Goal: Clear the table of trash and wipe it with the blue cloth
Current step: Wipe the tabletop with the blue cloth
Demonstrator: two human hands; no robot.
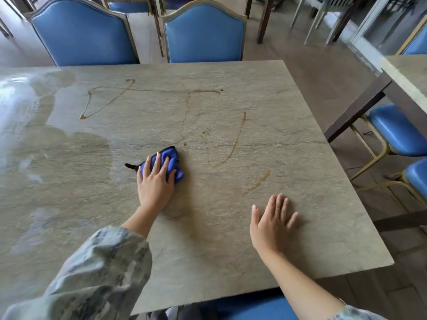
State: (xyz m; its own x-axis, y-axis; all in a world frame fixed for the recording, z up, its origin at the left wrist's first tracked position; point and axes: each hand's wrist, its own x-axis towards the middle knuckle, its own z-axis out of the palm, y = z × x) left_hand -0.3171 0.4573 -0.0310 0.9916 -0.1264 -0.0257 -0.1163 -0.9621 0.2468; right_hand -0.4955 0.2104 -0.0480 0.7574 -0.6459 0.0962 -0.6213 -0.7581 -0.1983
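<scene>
Centre frame: left hand (pixel 155 181), fingers flat, presses bunched blue cloth (pixel 172 162) onto stone table (pixel 300 181). Right hand (pixel 272 221) lies flat, holding nothing, lower right. Brown streaks (pixel 238 139) above & right of cloth; wet sheen (pixel 25 125) at left. 2 blue chairs (pixel 203 35) along top edge.

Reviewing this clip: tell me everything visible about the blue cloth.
The blue cloth is a small, deep-blue rag, soft and bunched into folds, with a dark edge trim and a dark tab sticking out to its left. It lies crumpled on the stone-look table, near the middle and just left of the thin brown streaks. The left hand presses down on it with spread, nearly straight fingers covering its near half. Nothing else touches it.
</scene>
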